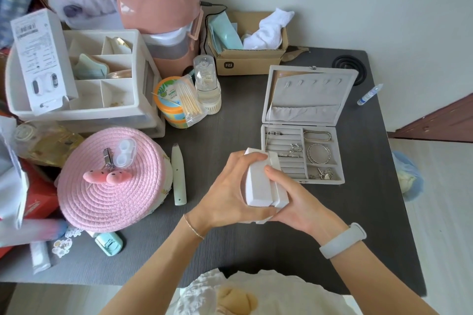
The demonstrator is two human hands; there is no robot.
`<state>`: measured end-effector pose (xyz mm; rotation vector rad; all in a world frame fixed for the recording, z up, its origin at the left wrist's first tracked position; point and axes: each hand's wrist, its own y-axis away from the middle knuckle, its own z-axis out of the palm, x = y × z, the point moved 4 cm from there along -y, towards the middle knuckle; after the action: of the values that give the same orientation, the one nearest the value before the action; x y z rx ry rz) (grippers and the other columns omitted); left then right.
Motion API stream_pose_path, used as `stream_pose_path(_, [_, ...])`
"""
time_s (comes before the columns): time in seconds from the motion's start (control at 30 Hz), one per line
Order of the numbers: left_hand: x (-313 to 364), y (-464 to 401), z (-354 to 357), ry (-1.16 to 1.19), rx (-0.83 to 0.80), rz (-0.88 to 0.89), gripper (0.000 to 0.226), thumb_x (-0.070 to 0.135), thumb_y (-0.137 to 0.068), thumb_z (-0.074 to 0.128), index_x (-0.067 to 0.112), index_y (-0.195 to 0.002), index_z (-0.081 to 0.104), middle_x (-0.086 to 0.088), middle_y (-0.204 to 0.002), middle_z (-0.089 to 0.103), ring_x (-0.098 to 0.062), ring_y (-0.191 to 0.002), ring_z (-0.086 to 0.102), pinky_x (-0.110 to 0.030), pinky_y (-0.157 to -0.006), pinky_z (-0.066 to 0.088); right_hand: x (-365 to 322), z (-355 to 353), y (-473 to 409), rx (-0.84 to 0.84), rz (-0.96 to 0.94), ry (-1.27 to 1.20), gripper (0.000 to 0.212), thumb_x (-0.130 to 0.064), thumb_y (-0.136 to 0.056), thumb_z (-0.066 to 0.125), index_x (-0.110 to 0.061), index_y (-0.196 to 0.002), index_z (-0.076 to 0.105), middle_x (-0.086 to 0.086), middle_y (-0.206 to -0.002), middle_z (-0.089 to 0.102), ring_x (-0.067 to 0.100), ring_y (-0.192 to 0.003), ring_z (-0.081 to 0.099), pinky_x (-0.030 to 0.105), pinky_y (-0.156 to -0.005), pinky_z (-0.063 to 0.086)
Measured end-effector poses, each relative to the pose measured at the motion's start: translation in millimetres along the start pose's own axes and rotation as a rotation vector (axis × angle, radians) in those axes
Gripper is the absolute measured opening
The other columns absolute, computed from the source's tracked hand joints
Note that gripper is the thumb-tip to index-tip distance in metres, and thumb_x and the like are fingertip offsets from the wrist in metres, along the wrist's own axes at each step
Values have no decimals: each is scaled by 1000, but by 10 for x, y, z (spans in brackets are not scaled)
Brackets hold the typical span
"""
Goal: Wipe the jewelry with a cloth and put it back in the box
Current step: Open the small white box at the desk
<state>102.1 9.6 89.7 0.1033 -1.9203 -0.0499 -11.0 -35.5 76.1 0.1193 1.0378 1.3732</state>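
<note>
Both hands — left hand [225, 192], right hand [294, 197] — grip a small white case [258, 181] beside the open jewelry box [302, 120].

Open jewelry box [302, 120] right of woven basket [112, 179], cardboard box [245, 59] behind, organizer [84, 79] far left

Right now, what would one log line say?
hands: left hand and right hand grip small white box | jewelry box: open, jewelry inside | cloth: none held

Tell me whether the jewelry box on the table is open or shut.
Open. The jewelry box has its lid tipped back, exposing the rings and bangle in its compartments.
</note>
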Motion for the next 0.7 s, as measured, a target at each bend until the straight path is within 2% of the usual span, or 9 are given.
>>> stream_pose_path(0.13, [-1,-18,-27,48,-80,-2,72,43,-52,73,48,-111,32,19,-116,34,-1,-109,40,-14,-90,41,9,-49,-6,10,9,30,37,-46,-76,51,-27,-107,58,-1,-89,63,14,-82,63,32,-62,52])
stream_pose_path(0.23, [10,-4,-37,-32,12,27,72,46,-52,73,44,-111,32,21,-114,33,1,-107,38,-5,-85,36,1,-59,-40,62,-61,25,35,-45,-74,52,-27,-103,59,-3,-85,63,13,-77,64,31,-59,52])
stream_pose_path(0.3, [41,7,-46,-72,77,61,73,47,-52,73,39,-113,34,24,-114,31,2,-107,37,-4,-85,36,-16,-39,-66,74,-122,9,36,-43,-74,51,-24,-105,57,-3,-82,63,11,-74,64,30,-56,51])
stream_pose_path(0.37, [58,8,-85,-45,63,58,73,45,-52,73,40,-113,35,22,-115,33,3,-108,38,-5,-85,37,-32,-28,-80,71,-137,14,37,-42,-75,49,-22,-106,56,-2,-82,62,12,-73,63,29,-56,50])
stream_pose_path(0.47, [42,10,-195,85,-49,-9,73,38,-52,76,42,-114,38,13,-118,40,-4,-112,43,-16,-95,39,-27,-65,-59,3,-71,-13,40,-45,-73,56,-23,-106,60,1,-91,62,17,-81,60,32,-62,48])
stream_pose_path(0.53, [17,3,-280,187,-105,-52,73,35,-54,76,42,-117,39,8,-121,43,-10,-114,46,-24,-99,39,1,-125,-49,-33,-9,-95,54,-48,-64,68,-22,-111,58,8,-106,55,25,-93,55,39,-72,47])
stream_pose_path(0.63, [-10,-23,-331,258,-137,-94,72,38,-57,73,50,-118,36,10,-120,41,-10,-112,45,-23,-96,41,43,-174,-69,-41,45,-235,69,-48,-61,73,-20,-120,50,12,-119,45,32,-104,48,48,-83,45])
stream_pose_path(0.7, [-43,-37,-339,333,-91,-91,73,36,-58,72,48,-121,37,10,-120,43,-10,-110,47,-25,-94,40,53,-142,-95,-89,35,-293,67,-49,-68,67,-19,-125,47,13,-120,46,33,-106,47,49,-85,45])
